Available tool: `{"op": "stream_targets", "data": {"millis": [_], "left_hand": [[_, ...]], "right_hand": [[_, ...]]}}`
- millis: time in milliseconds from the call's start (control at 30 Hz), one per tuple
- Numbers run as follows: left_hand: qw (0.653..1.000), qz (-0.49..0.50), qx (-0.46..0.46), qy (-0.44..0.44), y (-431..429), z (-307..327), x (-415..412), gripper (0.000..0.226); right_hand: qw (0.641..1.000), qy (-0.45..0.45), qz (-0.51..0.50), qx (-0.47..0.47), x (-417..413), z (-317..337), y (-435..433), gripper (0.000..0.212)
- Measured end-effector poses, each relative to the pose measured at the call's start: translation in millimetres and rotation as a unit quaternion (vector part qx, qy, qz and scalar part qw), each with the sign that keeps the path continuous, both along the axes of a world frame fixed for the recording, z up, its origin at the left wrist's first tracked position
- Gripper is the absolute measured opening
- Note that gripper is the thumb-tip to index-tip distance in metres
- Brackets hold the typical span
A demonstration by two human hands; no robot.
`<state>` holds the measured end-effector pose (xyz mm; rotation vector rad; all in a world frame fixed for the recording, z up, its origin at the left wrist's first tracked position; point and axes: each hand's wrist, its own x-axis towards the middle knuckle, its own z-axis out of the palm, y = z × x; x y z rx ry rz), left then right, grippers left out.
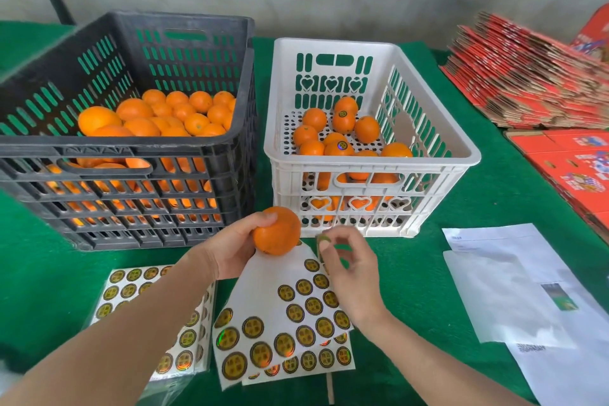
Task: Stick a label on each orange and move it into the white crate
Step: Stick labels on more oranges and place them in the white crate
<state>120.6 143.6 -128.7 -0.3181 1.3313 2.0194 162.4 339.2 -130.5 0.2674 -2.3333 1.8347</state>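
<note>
The round orange (277, 231) is gripped in the left hand (235, 249), fingers and thumb curled round it, over the near middle of the bench and just in front of the white plastic crate (372, 164). Just right of it, the right hand (351, 265) pinches a small round label (324, 241), blurred, between thumb and fingertip, near the orange but apart from it. Under both hands lies a white backing sheet of round gold-and-black stickers (286, 316), its far corner curled up, overlapping more sheets beneath. Another sticker sheet (131, 290) lies to the left, partly under the left forearm. The white plastic crate holds a loose layer of oranges (342, 128), some showing labels. Just beside it on the left stands a larger black slotted plastic crate (131, 148) heaped with more oranges (158, 115). The green-cloth-covered bench (461, 201) also carries white printed papers (501, 273) at the near right and stacks of flattened red cardboard boxes (527, 82) at the far right
</note>
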Motion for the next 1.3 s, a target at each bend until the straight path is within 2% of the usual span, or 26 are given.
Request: {"op": "stream_targets", "data": {"millis": [67,133,233,300,367,433,533,633,733,800,867,1000,1133,1300], "left_hand": [[1.0,-0.022,-0.006,0.008,-1.7,0.4,1.4,0.112],[0.998,-0.06,-0.029,0.023,-0.9,0.4,2.4,0.111],[0.986,-0.105,-0.108,0.075,-2.3,5.6,1.8,0.109],[0.982,-0.075,-0.141,0.098,-7.9,7.1,1.7,0.107],[0.986,-0.01,-0.134,0.095,-13.9,3.0,3.7,0.107],[0.993,0.05,-0.087,0.054,-16.1,-1.4,8.4,0.104],[0.992,0.121,0.024,-0.033,-9.9,-2.2,18.1,0.079],[0.98,0.154,0.097,-0.083,-1.4,-0.4,26.0,0.075],[0.974,0.151,0.135,-0.097,6.0,4.6,30.7,0.083],[0.977,0.148,0.133,-0.083,10.2,8.6,32.5,0.078],[0.979,0.14,0.135,-0.064,13.0,12.0,34.5,0.076],[0.983,0.11,0.144,-0.021,14.2,19.4,35.4,0.102],[0.983,0.114,0.142,0.002,17.2,22.6,35.1,0.082],[0.98,0.118,0.158,0.02,18.4,22.5,35.1,0.073]], "right_hand": [[0.983,-0.18,0.014,-0.035,-7.7,1.5,0.7,0.038],[0.959,-0.275,0.045,-0.055,-12.7,-2.4,-1.5,0.06],[0.969,-0.244,0.026,-0.006,-15.6,-15.2,-4.4,0.069],[0.978,-0.206,0.002,0.043,-16.4,-24.8,-3.6,0.07],[0.978,-0.196,-0.029,0.064,-15.4,-33.7,-0.6,0.071],[0.975,-0.199,-0.065,0.074,-12.6,-40.6,1.7,0.07],[0.972,-0.203,-0.084,0.085,-6.3,-45.6,1.9,0.066],[0.978,-0.142,-0.09,0.125,-2.7,-36.0,-0.8,0.038],[0.99,-0.107,-0.062,0.068,-8.1,-2.0,-7.2,0.018],[0.99,-0.136,-0.009,-0.02,-13.8,26.8,-11.6,0.017],[0.981,-0.172,0.053,-0.066,-18.0,48.9,-15.4,0.019],[0.975,-0.193,0.107,-0.027,-17.8,67.6,-20.1,0.016],[0.978,-0.169,0.121,0.033,-15.7,67.7,-21.7,0.013],[0.981,-0.136,0.122,0.067,-14.2,65.0,-26.1,0.007]]}}
